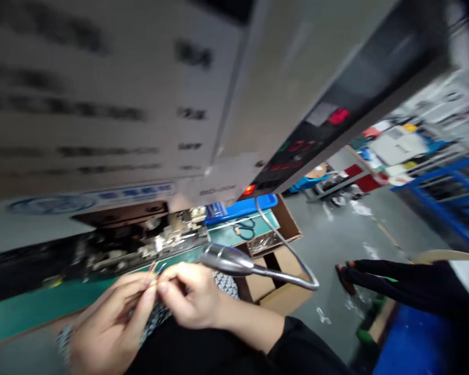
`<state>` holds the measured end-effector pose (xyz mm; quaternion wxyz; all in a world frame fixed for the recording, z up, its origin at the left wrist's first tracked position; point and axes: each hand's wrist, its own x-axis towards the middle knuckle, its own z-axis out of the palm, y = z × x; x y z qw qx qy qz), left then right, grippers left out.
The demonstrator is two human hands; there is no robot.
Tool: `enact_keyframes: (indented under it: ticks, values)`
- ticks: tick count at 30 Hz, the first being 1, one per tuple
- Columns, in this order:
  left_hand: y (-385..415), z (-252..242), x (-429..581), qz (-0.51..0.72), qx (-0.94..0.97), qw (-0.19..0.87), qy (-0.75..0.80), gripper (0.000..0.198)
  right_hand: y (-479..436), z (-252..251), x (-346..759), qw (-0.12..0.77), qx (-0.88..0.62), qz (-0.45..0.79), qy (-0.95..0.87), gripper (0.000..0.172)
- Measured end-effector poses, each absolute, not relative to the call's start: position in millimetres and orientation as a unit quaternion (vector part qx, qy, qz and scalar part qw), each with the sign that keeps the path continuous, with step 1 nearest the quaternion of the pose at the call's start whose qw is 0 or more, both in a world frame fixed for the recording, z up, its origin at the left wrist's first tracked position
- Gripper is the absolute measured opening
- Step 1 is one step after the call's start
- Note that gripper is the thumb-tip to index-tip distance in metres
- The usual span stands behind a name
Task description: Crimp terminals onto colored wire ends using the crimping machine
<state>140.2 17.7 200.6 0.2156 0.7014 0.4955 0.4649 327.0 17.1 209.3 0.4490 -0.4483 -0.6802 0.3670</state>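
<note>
Several thin coloured wires [152, 268], reddish, yellowish and blue, stick up from between my fingertips. My left hand [111, 317] pinches them from the left, its thumb and forefinger pressed together. Touching it at the fingertips, my right hand [193, 297] is closed in a pinch on the same wires. Most of their length is hidden by my fingers. Just beyond my hands is a machine's metal mechanism [156, 245] above a green work surface [27, 312]. A silver gooseneck lamp [229, 260] hangs over my right wrist.
A large machine housing [140, 130] with printed text and a red-lit panel fills the upper view. Right of my hands are cardboard boxes [285, 291], a blue tray [242, 208] and a dark cable [244, 229]. A person's dark-clothed legs [398, 284] are at far right, near a blue rack [453, 192].
</note>
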Motion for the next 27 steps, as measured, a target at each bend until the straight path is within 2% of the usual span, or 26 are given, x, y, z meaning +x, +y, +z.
enact_keyframes:
  ticks: [3,11,22,27]
  values:
    - [15,222,150,0.469,0.71,0.255,0.46,0.011,16,225,336,0.479,-0.436,0.381,-0.66,0.013]
    - [13,228,158,0.487,0.678,0.3,0.461,0.015,12,227,334,0.519,-0.442,0.399,-0.612,0.006]
    - [14,229,160,0.503,0.652,0.359,0.438,0.016,12,232,337,0.493,-0.45,0.355,-0.655,0.012]
    - [15,229,161,0.502,0.664,0.338,0.439,0.017,11,232,338,0.487,-0.45,0.35,-0.662,0.011]
